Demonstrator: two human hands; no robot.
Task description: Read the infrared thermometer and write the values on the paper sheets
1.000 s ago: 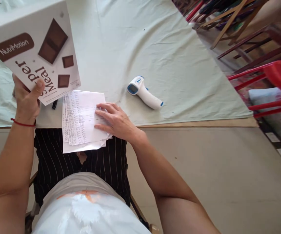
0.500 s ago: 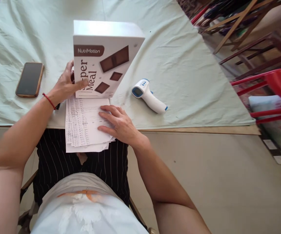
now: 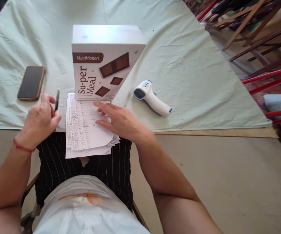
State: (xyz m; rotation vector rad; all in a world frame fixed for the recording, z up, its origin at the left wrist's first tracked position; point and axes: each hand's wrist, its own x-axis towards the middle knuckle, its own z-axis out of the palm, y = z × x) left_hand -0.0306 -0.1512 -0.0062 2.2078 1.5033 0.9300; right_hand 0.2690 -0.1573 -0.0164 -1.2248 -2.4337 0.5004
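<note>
Pen in left hand, right hand over papers, upright box beyond.

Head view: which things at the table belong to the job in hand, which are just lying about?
In the job:
- pen, held in the left hand
- papers, right hand over them
- box, probably: upright at the papers' far end

Lying about, apparently:
- phone, untouched
- thermometer, untouched

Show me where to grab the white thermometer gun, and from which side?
Its handle is probably best, grasped around the middle, coming from the near right side: it's slim and slants that way, away from the wider end with the screen.
</note>
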